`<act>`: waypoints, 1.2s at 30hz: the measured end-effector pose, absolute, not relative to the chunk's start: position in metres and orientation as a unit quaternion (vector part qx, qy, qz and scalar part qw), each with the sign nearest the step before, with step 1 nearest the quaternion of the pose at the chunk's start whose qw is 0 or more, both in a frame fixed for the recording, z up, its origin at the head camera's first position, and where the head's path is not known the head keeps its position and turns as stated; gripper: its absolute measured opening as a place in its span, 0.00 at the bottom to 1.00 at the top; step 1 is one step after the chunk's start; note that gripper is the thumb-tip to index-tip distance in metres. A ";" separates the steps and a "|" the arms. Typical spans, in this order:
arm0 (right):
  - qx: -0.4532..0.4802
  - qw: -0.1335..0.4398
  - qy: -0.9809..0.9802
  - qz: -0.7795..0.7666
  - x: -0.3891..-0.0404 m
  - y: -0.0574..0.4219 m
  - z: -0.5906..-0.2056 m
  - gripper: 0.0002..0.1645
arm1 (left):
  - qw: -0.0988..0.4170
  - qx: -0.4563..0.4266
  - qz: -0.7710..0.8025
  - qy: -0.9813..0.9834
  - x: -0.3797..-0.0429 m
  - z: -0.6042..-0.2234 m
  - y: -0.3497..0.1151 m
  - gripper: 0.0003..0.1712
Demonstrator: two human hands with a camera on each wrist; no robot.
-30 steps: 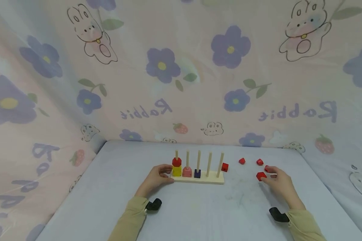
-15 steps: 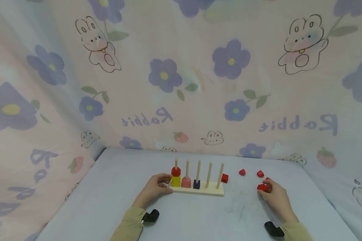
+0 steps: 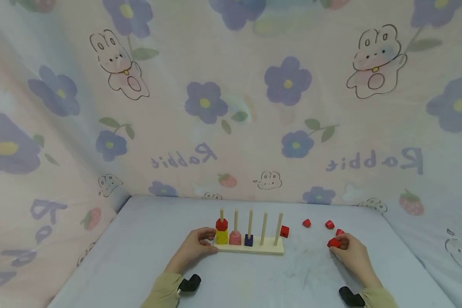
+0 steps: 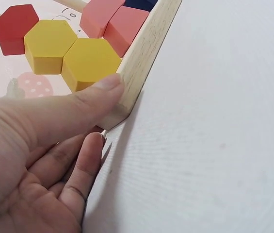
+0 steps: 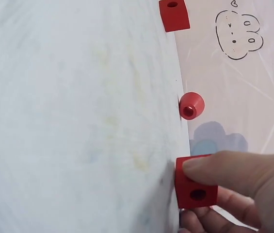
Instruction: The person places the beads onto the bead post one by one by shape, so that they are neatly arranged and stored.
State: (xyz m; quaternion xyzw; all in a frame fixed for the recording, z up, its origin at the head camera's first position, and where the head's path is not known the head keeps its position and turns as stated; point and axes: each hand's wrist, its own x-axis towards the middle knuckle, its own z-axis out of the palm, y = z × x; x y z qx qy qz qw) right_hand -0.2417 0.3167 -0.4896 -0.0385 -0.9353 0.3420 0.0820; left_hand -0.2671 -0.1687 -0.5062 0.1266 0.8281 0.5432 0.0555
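A wooden peg board (image 3: 254, 249) with several upright pegs stands on the table. Its left end is gripped by my left hand (image 3: 192, 248), thumb at the front edge beside the yellow hexagonal blocks (image 4: 90, 60). A red hexagonal block (image 4: 18, 29) tops those two yellow ones on the leftmost peg. Pink blocks (image 3: 235, 238) sit on the second peg and a dark blue block (image 3: 248, 240) on the third. Off to the right, my right hand (image 3: 353, 256) pinches a red block (image 5: 186, 194) with a hole in it, thumb across its face.
Behind the right hand lie more red pieces: one (image 3: 339, 232) near the fingers, another (image 3: 329, 224) farther back and a third (image 3: 306, 223) to the left. A red cube (image 3: 284, 231) rests by the board's right end. Patterned cloth (image 3: 231, 128) hangs behind the table.
My right fingers have closed round the red block, which they were only reaching at first. The left hand stays at the board's end. The head view has tilted upward.
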 end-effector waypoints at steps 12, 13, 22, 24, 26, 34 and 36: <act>-0.018 0.026 -0.883 0.468 -0.242 0.307 -0.462 0.34 | 0.056 0.124 0.543 0.829 -0.269 -0.508 -0.168 0.31; -0.006 0.034 -0.877 0.478 -0.242 0.304 -0.458 0.34 | 0.055 0.125 0.540 0.830 -0.269 -0.508 -0.168 0.31; 0.110 0.064 -0.826 0.550 -0.244 0.272 -0.411 0.29 | 0.062 0.119 0.540 0.831 -0.270 -0.507 -0.170 0.31; 0.122 0.062 -0.822 0.553 -0.245 0.264 -0.400 0.30 | 0.063 0.122 0.545 0.827 -0.270 -0.506 -0.169 0.31; 0.129 0.063 -0.820 0.554 -0.247 0.257 -0.389 0.30 | 0.060 0.126 0.550 0.823 -0.272 -0.506 -0.166 0.32; 0.183 0.109 -0.788 0.578 -0.255 0.223 -0.367 0.28 | 0.062 0.119 0.547 0.827 -0.272 -0.505 -0.166 0.31; 0.198 0.115 -0.781 0.582 -0.257 0.213 -0.365 0.26 | 0.060 0.118 0.545 0.828 -0.271 -0.507 -0.167 0.31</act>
